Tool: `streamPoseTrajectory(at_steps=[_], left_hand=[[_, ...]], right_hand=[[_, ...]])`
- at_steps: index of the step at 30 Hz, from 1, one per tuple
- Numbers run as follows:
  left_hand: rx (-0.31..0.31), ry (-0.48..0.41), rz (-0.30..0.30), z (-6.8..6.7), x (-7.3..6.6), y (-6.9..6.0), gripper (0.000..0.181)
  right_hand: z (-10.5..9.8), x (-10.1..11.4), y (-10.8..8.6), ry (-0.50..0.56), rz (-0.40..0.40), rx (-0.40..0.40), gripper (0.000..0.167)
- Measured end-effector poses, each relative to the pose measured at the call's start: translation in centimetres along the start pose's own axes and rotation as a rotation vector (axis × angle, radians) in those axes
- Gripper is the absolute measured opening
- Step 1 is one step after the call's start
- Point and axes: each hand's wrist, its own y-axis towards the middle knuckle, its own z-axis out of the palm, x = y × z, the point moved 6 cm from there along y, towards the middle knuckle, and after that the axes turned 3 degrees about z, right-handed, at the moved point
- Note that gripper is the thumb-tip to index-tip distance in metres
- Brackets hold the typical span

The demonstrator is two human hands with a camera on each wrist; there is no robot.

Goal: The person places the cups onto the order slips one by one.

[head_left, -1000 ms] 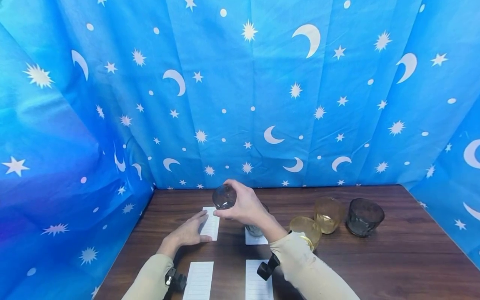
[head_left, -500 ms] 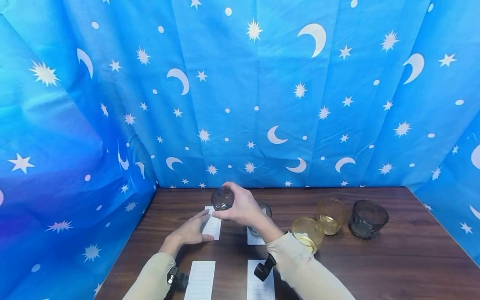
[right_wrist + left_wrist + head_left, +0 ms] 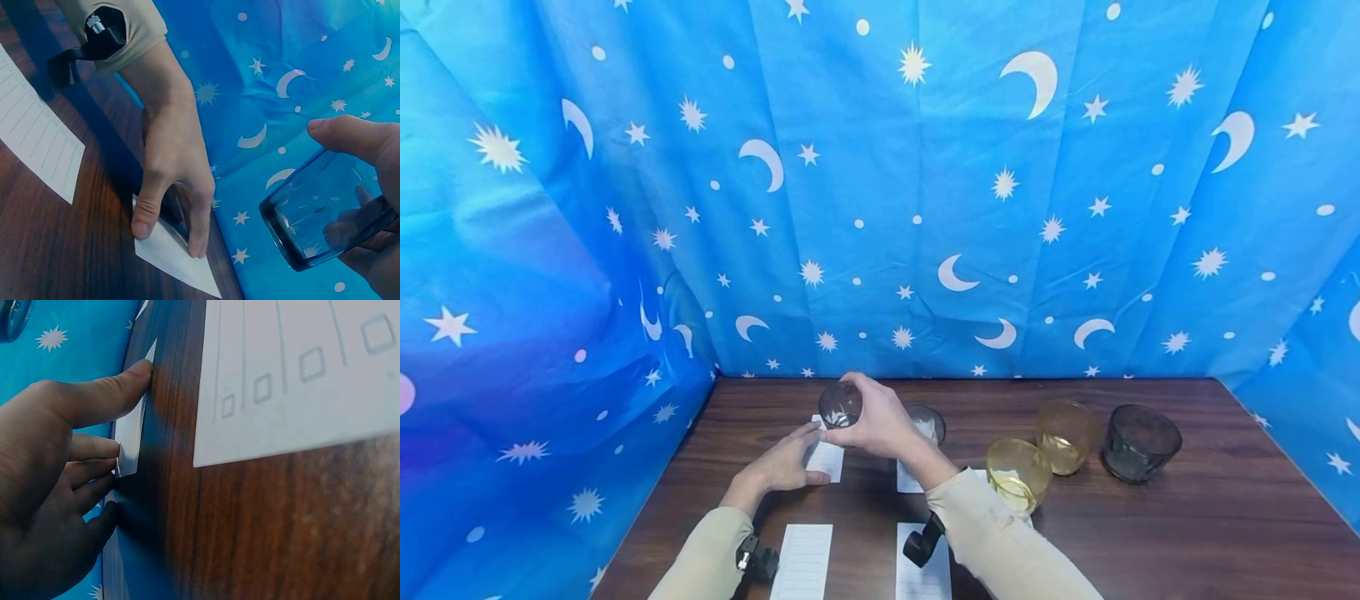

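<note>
In the head view my right hand (image 3: 883, 421) grips a smoky grey glass (image 3: 838, 402), raised above the table at the back left. The right wrist view shows this glass (image 3: 294, 219) tilted, thumb on one side and fingers on the other. Below it, my left hand (image 3: 781, 462) lies at the left side of a lined white paper slip (image 3: 829, 463), its thumb and fingertips touching the slip. Seen from the left wrist, those fingers (image 3: 103, 403) are extended. Another grey glass (image 3: 931, 423) stands behind my right wrist, partly hidden, by a second slip (image 3: 907, 478).
Two amber glasses (image 3: 1017, 475) (image 3: 1067, 437) and a dark grey glass (image 3: 1142, 442) stand on the right of the brown wooden table (image 3: 1187, 533). Two more lined slips (image 3: 805, 558) (image 3: 922, 575) lie near the front. A blue star-and-moon cloth (image 3: 850, 167) hangs around the back and sides.
The right hand has shifted slightly left and down with the grey glass, uncovering more of the glass behind the wrist. The left hand stays at the slip. The head view has shifted a little.
</note>
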Motion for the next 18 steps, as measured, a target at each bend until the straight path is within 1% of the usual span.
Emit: streamPoseTrajectory(at_steps=[4, 7, 11, 13, 18], left_hand=[[-0.006, -0.007, 0.015, 0.1, 0.1, 0.1, 0.084], [-0.008, -0.004, 0.022, 0.3, 0.2, 0.0, 0.084], [-0.022, -0.006, 0.081, 0.2, -0.1, 0.2, 0.084], [-0.026, -0.007, 0.101, 0.1, -0.2, 0.3, 0.082], [-0.024, 0.007, 0.102, 0.0, -0.2, 0.3, 0.08]], right_hand=[[0.7, -0.2, 0.0, -0.011, 0.008, 0.013, 0.081], [1.2, -0.3, 0.0, -0.015, -0.002, 0.021, 0.08], [1.6, -0.2, 0.0, -0.014, -0.016, 0.023, 0.08], [1.8, -0.2, 0.0, -0.008, -0.012, 0.024, 0.081], [2.3, -0.4, 0.1, -0.012, 0.015, 0.037, 0.081]])
